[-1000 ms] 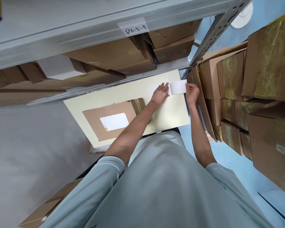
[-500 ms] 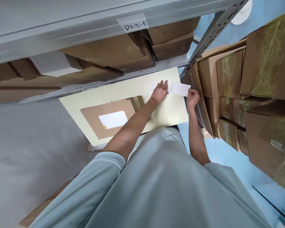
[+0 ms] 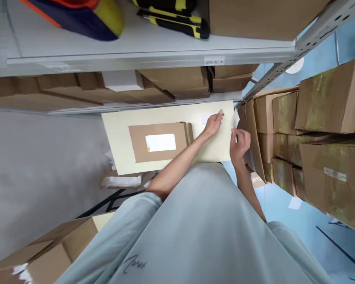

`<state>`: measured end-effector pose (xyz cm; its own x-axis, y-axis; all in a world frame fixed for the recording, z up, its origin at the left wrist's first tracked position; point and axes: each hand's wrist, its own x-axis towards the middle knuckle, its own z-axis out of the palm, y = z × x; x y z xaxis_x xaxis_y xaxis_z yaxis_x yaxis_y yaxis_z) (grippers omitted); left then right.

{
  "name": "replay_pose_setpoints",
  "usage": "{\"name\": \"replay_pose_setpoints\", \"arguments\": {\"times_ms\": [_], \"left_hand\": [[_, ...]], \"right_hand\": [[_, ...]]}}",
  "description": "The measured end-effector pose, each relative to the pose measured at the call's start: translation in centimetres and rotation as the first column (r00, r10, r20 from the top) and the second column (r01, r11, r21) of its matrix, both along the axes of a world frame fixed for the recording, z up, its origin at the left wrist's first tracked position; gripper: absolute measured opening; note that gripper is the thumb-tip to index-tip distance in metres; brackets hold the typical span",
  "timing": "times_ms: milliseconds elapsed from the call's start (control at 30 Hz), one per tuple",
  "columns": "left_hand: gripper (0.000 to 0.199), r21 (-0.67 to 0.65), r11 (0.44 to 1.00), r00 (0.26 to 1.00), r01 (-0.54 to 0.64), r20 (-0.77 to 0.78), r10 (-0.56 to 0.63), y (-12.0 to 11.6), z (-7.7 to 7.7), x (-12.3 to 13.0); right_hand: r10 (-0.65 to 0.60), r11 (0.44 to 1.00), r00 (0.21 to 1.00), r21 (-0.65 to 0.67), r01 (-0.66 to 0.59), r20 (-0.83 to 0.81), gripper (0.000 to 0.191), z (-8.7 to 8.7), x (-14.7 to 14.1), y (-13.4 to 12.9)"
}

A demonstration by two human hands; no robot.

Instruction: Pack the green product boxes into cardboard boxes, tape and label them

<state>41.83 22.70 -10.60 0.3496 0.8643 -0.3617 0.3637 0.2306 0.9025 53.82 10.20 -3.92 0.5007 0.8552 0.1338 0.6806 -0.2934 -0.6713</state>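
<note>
A cream board (image 3: 118,134) bears a flat brown box (image 3: 137,140) with a white label (image 3: 161,142). Right of the box, a white paper (image 3: 206,118) lies flat on the board, partly behind my left hand (image 3: 213,123). My left hand is over the board with its fingers pinched together; what they hold, if anything, is too small to name. At the board's right edge a white slip (image 3: 236,118) stands up, just above my right hand (image 3: 240,142). My right hand has thumb and fingers curled close to the slip's lower end; whether they grip it is unclear.
A grey metal shelf (image 3: 165,59) runs across, with black-and-yellow cutters (image 3: 177,23) on top and cartons (image 3: 177,81) below. Taped cartons (image 3: 322,98) are stacked at the right. An open carton (image 3: 50,256) is at the lower left.
The view has shifted, showing the shelf top. My left hand has lifted from its flat press on the paper into a pinch. The white slip, earlier stretched between my hands, now stands at the edge.
</note>
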Motion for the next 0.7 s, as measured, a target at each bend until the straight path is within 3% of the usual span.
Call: {"name": "replay_pose_setpoints", "arguments": {"times_ms": [100,167,233,300,367,500,567,700], "left_hand": [[0.077,-0.343,0.925,0.928,-0.164,0.263,0.263,-5.2,5.8,-5.2],[0.066,-0.46,0.851,0.854,-0.252,0.308,0.419,-8.4,8.9,-9.2],[0.059,-0.522,0.795,0.781,-0.309,0.338,0.525,-11.0,11.1,-12.7],[0.063,-0.55,0.76,0.726,-0.346,0.356,0.589,-12.7,12.3,-15.5],[0.069,-0.559,0.739,0.706,-0.376,0.344,0.619,-13.9,13.2,-17.5],[0.071,-0.513,0.742,0.74,-0.432,0.268,0.617,-15.9,15.0,-20.0],[0.069,-0.479,0.767,0.755,-0.426,0.279,0.593,-16.7,16.2,-21.3],[0.06,-0.427,0.833,0.76,-0.351,0.39,0.52,-17.9,18.7,-25.2]], "right_hand": [[0.323,0.944,0.947,-0.077,-0.322,0.0,0.037,1.6,-3.6,-0.9],[0.499,0.861,0.866,-0.103,-0.498,-0.018,0.03,2.5,-6.1,-1.8],[0.593,0.797,0.804,-0.107,-0.595,-0.05,0.026,3.3,-8.2,-2.6],[0.618,0.769,0.774,-0.097,-0.631,-0.138,0.032,4.1,-9.7,-3.2],[0.613,0.74,0.717,-0.077,-0.668,-0.331,0.049,4.9,-10.7,-3.3],[0.52,0.657,0.442,0.011,-0.754,-0.731,0.076,7.0,-12.8,-2.9],[0.477,0.649,0.366,0.039,-0.76,-0.799,0.069,8.4,-14.2,-2.6],[0.461,0.66,0.303,0.093,-0.746,-0.834,0.05,11.7,-17.3,-2.1]]}}
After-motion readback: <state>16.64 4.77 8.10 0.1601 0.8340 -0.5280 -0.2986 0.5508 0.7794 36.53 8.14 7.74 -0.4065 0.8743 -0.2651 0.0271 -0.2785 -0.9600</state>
